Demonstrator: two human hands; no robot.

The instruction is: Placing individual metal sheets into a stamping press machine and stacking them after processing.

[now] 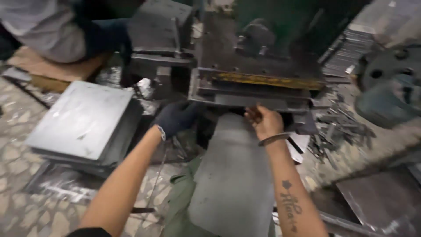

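My left hand (175, 117), in a dark glove, rests at the left front corner of the press die (258, 90), fingers curled; what it grips is hidden. My bare right hand (264, 122), with a metal bangle on the wrist, holds the far edge of a grey metal sheet (234, 175) that lies over my lap and runs up to the die's slot. The die has a yellow worn strip across its top plate.
A stack of grey metal sheets (83, 120) lies on the floor at left. Metal scrap strips (337, 127) are heaped at right of the press. Another person (48, 30) sits on a wooden board at upper left. More sheets (377, 197) lie at lower right.
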